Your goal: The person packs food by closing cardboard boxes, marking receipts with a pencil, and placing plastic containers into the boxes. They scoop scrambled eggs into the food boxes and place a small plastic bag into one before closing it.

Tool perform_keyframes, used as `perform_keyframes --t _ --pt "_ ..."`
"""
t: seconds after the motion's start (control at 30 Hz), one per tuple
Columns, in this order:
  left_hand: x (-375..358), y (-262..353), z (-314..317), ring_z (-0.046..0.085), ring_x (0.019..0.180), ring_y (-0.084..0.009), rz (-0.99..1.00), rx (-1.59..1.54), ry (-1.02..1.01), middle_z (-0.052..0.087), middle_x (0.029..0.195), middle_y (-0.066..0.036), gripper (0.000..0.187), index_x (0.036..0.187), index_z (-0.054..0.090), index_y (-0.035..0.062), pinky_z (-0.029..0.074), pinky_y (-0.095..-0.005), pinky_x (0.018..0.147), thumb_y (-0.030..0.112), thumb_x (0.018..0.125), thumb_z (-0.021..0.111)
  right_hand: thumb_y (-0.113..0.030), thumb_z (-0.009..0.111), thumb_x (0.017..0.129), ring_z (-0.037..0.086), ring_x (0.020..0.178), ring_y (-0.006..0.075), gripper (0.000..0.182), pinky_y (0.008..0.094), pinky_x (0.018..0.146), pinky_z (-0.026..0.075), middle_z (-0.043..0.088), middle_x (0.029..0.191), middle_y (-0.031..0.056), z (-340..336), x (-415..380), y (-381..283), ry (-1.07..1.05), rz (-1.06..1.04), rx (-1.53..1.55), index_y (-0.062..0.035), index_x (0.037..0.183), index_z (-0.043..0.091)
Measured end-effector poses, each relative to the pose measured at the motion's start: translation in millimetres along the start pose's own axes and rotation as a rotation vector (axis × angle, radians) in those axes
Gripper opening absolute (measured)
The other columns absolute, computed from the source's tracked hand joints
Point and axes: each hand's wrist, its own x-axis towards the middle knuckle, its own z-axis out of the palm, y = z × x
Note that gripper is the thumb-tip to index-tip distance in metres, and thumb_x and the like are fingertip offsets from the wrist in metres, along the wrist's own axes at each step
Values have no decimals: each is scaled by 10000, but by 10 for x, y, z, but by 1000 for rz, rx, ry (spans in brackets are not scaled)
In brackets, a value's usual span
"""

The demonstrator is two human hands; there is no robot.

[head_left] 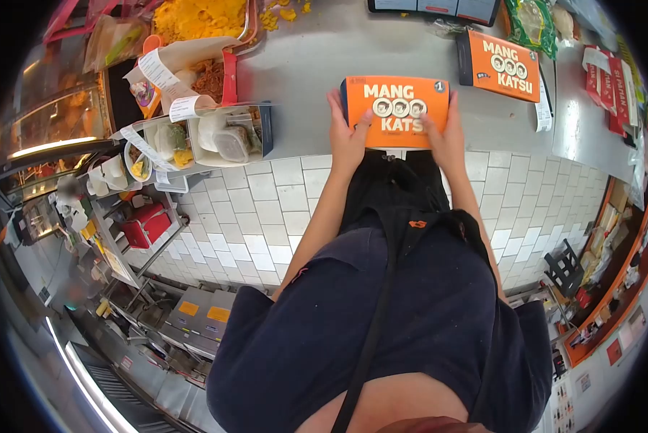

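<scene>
An orange food box (397, 108) with white "MANG KATSU" lettering is at the near edge of the steel counter, its lid closed. My left hand (350, 132) grips its left side, thumb on the top face. On the opposite side my right hand (446, 135) holds the same box, the thumb lying over the end of the lettering. My fingers under the box are hidden. A second orange box (508, 66) of the same kind rests farther right on the counter, with a paper receipt (544, 108) hanging at its corner.
Open food boxes (226, 137) with receipts stand on the left. Behind them is a tray of yellow food (197, 22). A dark-framed panel (435, 9) lies at the back. A green plastic bag (531, 27) and red-and-white cartons (606, 86) are at the right.
</scene>
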Motion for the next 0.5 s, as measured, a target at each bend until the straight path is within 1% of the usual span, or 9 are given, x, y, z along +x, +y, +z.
perform_keyframes --t 0.03,0.07,0.13,0.2,0.23,0.33,0.4,0.43,0.5 --pt "-16 26 10 494 1161 -197 -330 -470 -23 546 1222 -164 650 1363 291 -37 344 -338 996 236 861 602 -323 696 780 419 1232 277 772 376 1025 320 388 1335 254 -40 38 20 0 11 -5 78 1312 307" --pt "-7 11 -50 494 1124 -160 -405 -555 -119 557 1194 -153 569 1312 383 -42 343 -289 979 318 903 546 -330 692 788 479 1163 264 769 356 979 363 461 1261 244 -103 82 33 -57 36 106 69 1317 301" --pt "205 161 -325 510 1087 -163 -473 -560 -185 568 1171 -143 533 1266 436 -47 359 -281 956 343 912 519 -419 655 805 614 932 239 767 301 830 455 633 1000 194 -313 118 -429 -81 191 145 62 1304 326" --pt "386 174 -517 539 966 -160 -537 -426 -285 598 1069 -113 535 1102 562 -61 399 -274 879 431 912 474 -452 642 802 619 892 235 773 303 806 458 646 963 173 -554 253 -681 -101 255 4 59 1297 340" --pt "439 213 -569 539 966 -160 -548 -423 -295 598 1069 -113 535 1102 562 -61 399 -274 879 431 912 474 -485 630 799 625 853 231 780 304 782 461 659 926 153 -622 249 -744 -128 324 -141 56 1289 353" --pt "629 332 -571 539 920 -157 -603 -332 -377 600 1013 -115 543 1084 557 -66 409 -280 841 437 882 529 -497 606 808 604 913 218 772 296 824 433 653 942 164 -594 373 -517 -57 260 -15 38 1303 354" --pt "553 300 -516 491 1106 -169 -693 -388 -361 577 1127 -120 542 1127 558 -30 323 -307 978 449 877 523 -416 606 838 582 985 205 712 288 875 407 647 966 187 -588 385 -356 -54 209 64 32 1324 344" --pt "512 312 -484 491 1106 -169 -689 -393 -357 577 1127 -120 542 1127 558 -30 323 -307 978 449 877 523 -416 606 838 582 985 205 712 288 875 407 647 966 187 -593 360 -421 -54 202 62 32 1324 344" --pt "375 314 -418 548 947 -171 -673 -502 -144 600 1005 -147 532 1118 524 -82 416 -295 854 362 842 622 -313 596 866 587 980 190 637 290 879 413 642 1001 194 -549 234 -580 -111 396 230 40 1331 342"
